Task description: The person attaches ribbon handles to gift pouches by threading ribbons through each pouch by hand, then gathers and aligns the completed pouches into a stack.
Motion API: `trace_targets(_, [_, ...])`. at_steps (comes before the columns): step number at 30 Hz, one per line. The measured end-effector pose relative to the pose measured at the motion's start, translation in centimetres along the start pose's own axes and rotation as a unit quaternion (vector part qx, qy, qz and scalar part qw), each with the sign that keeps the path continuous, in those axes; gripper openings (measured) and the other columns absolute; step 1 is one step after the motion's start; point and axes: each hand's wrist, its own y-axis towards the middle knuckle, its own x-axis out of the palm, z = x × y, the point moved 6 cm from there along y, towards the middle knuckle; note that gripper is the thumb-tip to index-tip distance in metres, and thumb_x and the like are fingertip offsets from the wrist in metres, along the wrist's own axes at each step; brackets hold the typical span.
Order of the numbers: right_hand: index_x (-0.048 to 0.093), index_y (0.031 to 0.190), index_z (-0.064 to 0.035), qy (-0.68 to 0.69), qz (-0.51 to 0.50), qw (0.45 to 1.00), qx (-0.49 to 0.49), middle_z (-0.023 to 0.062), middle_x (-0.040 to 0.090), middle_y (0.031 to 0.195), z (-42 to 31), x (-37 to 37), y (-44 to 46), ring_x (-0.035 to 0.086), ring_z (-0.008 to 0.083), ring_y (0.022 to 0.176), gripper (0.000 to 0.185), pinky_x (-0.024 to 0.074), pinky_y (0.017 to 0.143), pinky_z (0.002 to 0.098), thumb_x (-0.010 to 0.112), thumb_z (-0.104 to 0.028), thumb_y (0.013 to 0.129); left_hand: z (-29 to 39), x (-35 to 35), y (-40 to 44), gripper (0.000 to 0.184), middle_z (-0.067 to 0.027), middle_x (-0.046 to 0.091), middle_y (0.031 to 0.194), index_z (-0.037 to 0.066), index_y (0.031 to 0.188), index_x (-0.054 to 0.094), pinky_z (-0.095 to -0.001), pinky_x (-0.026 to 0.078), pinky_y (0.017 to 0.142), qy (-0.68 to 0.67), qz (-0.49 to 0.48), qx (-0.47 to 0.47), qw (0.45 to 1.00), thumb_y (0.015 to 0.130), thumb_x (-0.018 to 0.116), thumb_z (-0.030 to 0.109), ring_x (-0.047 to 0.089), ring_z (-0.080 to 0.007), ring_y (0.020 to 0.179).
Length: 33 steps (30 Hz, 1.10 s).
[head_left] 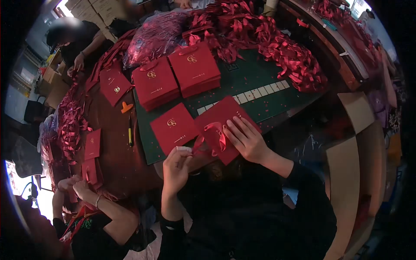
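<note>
At the table's near edge lies a red paper gift bag [225, 108], tilted, with a loose red ribbon handle on its face. My right hand [246, 141] rests on this bag, its fingers stretched out flat over the surface by the ribbon. My left hand [177, 169] is closed in a pinch on a red ribbon [199, 144] at the bag's left side; a white wrap shows on one finger. Just beyond my left hand, another red bag [173, 126] with a gold logo lies flat, partly under the first one.
Two stacks of red bags [156, 82] stand on the green mat [255, 108]. Ribbon heaps [294, 65] line the back. A yellow-black pen [130, 132] and orange clip [126, 107] lie left. Co-workers' hands [78, 186] work at left; cardboard [344, 173] stands right.
</note>
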Motion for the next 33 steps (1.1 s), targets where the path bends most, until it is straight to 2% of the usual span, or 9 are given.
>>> trace_targets(10, [0.054, 0.126, -0.0046, 0.037, 0.029, 0.999, 0.015, 0.0170, 0.051, 0.129, 2.2, -1.7, -1.3, 0.049, 0.0351, 0.120, 0.037, 0.0459, 0.096, 0.0459, 0.052, -0.014, 0.090, -0.1, -2.4, -1.7, 0.012, -0.0096, 0.059, 0.089, -0.004, 0.085, 0.059, -0.0233, 0.045, 0.070, -0.034, 0.043, -0.001, 0.998, 0.078, 0.058, -0.014, 0.057, -0.0145, 0.079])
trace_targets(14, [0.059, 0.108, -0.0094, 0.120, 0.178, 0.976, 0.032, 0.0063, 0.062, 0.090, 2.7, -5.7, -0.2, 0.061, 0.0228, 0.073, 0.034, 0.0478, 0.061, 0.0364, 0.069, -0.012, 0.076, 1.1, -3.9, -2.0, 0.006, -0.0100, 0.057, 0.092, -0.005, 0.084, 0.057, -0.0249, 0.046, 0.071, -0.059, 0.103, 0.017, 0.993, 0.081, 0.057, -0.010, 0.056, -0.0164, 0.080])
trace_targets(20, [0.058, 0.115, -0.0087, 0.337, 0.007, 0.935, 0.110, 0.0078, 0.061, 0.090, 8.5, -1.8, 3.6, 0.059, 0.0323, 0.082, 0.045, 0.0486, 0.076, 0.0382, 0.072, -0.029, 0.078, 2.8, -3.0, 2.2, 0.011, -0.0153, 0.055, 0.089, -0.004, 0.087, 0.055, -0.0333, 0.046, 0.072, 0.165, 0.114, 0.125, 0.972, 0.078, 0.058, -0.008, 0.055, -0.0295, 0.078])
trace_targets(23, [0.060, 0.115, -0.0056, 0.178, 0.051, 0.973, 0.138, 0.0119, 0.062, 0.094, 14.1, 2.8, 3.3, 0.059, 0.0301, 0.088, 0.044, 0.0476, 0.080, 0.0416, 0.069, -0.034, 0.083, -0.9, -1.8, 3.9, 0.020, -0.0169, 0.055, 0.104, -0.003, 0.101, 0.055, -0.0419, 0.044, 0.081, 0.330, 0.075, 0.043, 0.940, 0.081, 0.053, -0.004, 0.054, -0.0356, 0.096])
trace_targets(25, [0.064, 0.102, -0.0048, 0.209, 0.099, 0.916, 0.328, 0.0098, 0.064, 0.088, 19.8, 2.8, 1.4, 0.060, 0.0279, 0.084, 0.027, 0.0481, 0.072, 0.0386, 0.070, -0.022, 0.082, 0.9, -1.2, 4.1, 0.026, -0.0170, 0.055, 0.107, -0.002, 0.107, 0.056, -0.0438, 0.043, 0.083, 0.383, 0.152, 0.089, 0.907, 0.081, 0.053, -0.003, 0.053, -0.0365, 0.097])
trace_targets(27, [0.064, 0.085, -0.0066, 0.039, 0.257, 0.885, 0.387, 0.0080, 0.062, 0.077, 25.5, 0.7, -1.6, 0.060, 0.0277, 0.075, 0.020, 0.0469, 0.063, 0.0378, 0.073, -0.022, 0.076, 3.1, 0.1, 3.7, 0.038, -0.0166, 0.055, 0.114, 0.000, 0.119, 0.056, -0.0462, 0.039, 0.088, 0.404, 0.219, 0.125, 0.879, 0.081, 0.056, 0.002, 0.051, -0.0382, 0.100])
trace_targets(29, [0.064, 0.085, -0.0066, -0.228, 0.245, 0.798, 0.501, 0.0106, 0.063, 0.081, 29.3, -0.5, -4.2, 0.058, 0.0326, 0.087, 0.027, 0.0446, 0.073, 0.0484, 0.068, -0.033, 0.080, 2.8, 3.0, 4.1, 0.035, -0.0160, 0.056, 0.111, -0.001, 0.117, 0.057, -0.0450, 0.040, 0.087, 0.330, 0.152, 0.149, 0.920, 0.083, 0.060, 0.007, 0.052, -0.0365, 0.098])
trace_targets(31, [0.064, 0.086, -0.0071, -0.263, 0.114, 0.753, 0.592, 0.0115, 0.063, 0.085, 33.7, 2.8, -6.9, 0.057, 0.0334, 0.089, 0.028, 0.0426, 0.074, 0.0508, 0.066, -0.035, 0.081, 1.5, 5.5, 5.1, 0.038, -0.0152, 0.056, 0.106, -0.001, 0.115, 0.057, -0.0442, 0.042, 0.084, 0.336, 0.101, 0.118, 0.929, 0.082, 0.066, 0.015, 0.053, -0.0349, 0.093])
trace_targets(33, [0.062, 0.086, -0.0083, -0.187, 0.073, 0.822, 0.533, 0.0110, 0.062, 0.085, 34.0, 4.5, -6.6, 0.056, 0.0334, 0.088, 0.022, 0.0425, 0.074, 0.0489, 0.065, -0.030, 0.080, -0.6, 7.2, 6.1, 0.044, -0.0150, 0.055, 0.110, 0.000, 0.117, 0.056, -0.0439, 0.043, 0.082, 0.389, 0.114, 0.107, 0.908, 0.081, 0.068, 0.022, 0.053, -0.0346, 0.095])
